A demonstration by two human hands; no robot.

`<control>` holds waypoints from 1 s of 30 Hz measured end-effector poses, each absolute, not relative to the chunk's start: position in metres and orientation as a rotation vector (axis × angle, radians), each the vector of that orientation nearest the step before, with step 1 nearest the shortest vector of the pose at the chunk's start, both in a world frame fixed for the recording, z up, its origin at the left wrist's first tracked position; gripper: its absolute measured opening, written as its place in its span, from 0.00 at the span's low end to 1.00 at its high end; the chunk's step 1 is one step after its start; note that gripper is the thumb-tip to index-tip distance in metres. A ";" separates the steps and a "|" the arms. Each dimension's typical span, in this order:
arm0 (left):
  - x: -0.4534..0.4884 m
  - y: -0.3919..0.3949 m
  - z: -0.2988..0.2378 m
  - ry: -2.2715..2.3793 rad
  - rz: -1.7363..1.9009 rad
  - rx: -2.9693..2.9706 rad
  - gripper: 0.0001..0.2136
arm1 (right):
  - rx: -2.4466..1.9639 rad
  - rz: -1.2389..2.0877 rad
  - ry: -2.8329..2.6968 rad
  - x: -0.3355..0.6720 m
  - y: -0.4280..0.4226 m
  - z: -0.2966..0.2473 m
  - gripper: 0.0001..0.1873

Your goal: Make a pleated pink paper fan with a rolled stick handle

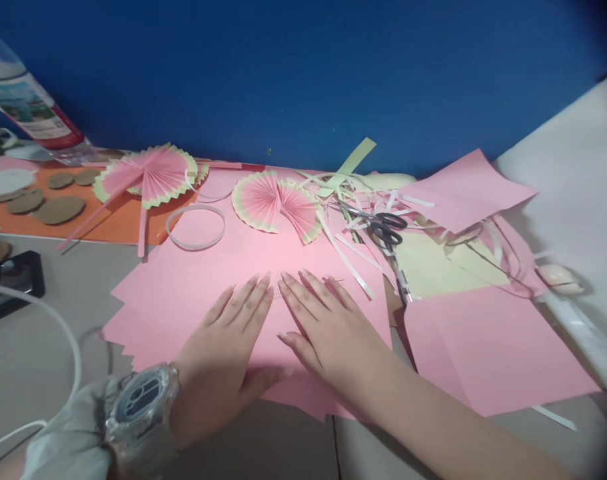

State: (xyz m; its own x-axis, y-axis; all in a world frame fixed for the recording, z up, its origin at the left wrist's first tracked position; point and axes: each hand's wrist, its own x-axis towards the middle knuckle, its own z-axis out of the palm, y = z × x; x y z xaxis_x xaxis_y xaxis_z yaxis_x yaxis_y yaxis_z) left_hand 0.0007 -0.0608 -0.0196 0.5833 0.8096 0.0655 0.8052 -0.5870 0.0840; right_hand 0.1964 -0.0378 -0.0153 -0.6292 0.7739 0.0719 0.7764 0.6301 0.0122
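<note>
My left hand lies flat on a stack of pink paper sheets, fingers stretched out and together. A clear digital watch is on that wrist. My right hand rests flat beside it on the same pink paper, fingers extended; the fingertips of both hands nearly touch. Neither hand holds anything. Beyond the hands lies a pleated pink fan with pale green edging.
Another pleated fan with a stick lies on an orange sheet with brown card discs. Black-handled scissors, paper strips, a white ring, more pink sheets, a bottle, a blue wall behind.
</note>
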 end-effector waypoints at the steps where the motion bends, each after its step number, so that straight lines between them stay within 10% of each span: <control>1: 0.001 -0.061 -0.019 1.410 0.155 2.751 0.40 | -1.337 -0.064 -2.783 0.197 -0.038 -0.014 0.30; 30: -0.001 -0.061 -0.023 1.413 0.152 2.812 0.41 | -1.782 -0.375 -2.662 0.216 -0.042 -0.001 0.27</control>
State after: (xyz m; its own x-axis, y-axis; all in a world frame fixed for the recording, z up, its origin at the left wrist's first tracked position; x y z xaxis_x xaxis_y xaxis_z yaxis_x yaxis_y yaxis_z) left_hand -0.0015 -0.0609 -0.0226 0.5932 0.8000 0.0904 0.8009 -0.5978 0.0352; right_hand 0.2159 -0.0418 -0.0010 -0.3869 0.9202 0.0592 0.9008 0.3634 0.2378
